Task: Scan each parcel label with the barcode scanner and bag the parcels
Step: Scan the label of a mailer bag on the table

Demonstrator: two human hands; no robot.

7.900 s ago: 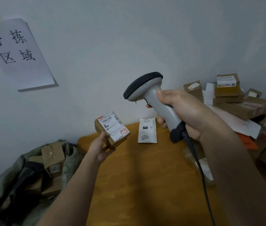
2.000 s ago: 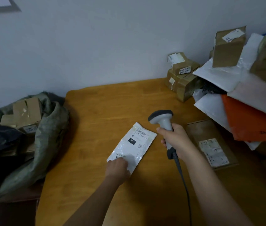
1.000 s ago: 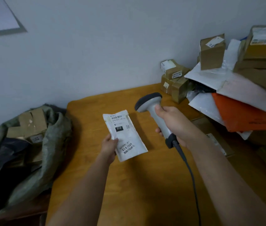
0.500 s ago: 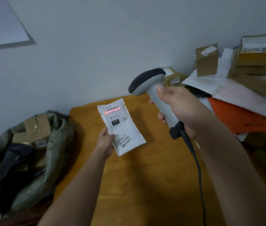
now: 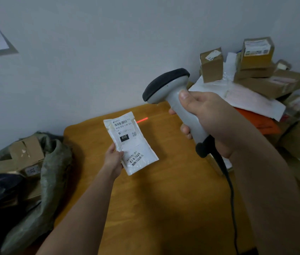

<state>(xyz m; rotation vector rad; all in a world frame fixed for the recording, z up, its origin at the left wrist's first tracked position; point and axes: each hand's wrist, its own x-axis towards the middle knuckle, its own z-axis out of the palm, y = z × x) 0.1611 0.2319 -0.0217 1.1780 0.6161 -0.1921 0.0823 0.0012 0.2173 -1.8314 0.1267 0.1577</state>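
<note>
Head view: left hand [image 5: 113, 158], at centre frame, pinches the lower left edge of a white parcel [image 5: 130, 142], held label-up above the wooden desk [image 5: 163, 199]. Right hand [image 5: 211, 124], right of centre, grips the handle of the grey barcode scanner [image 5: 171, 96]; its red line [image 5: 142, 120] falls on the desk just right of the parcel's top. A green sack [image 5: 49, 181] holding boxes sits at lower left; stacked parcels [image 5: 256, 70] fill the upper right.

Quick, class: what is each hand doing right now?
Left hand: grips the white parcel by its lower left edge.
Right hand: wrapped round the barcode scanner handle.
</note>
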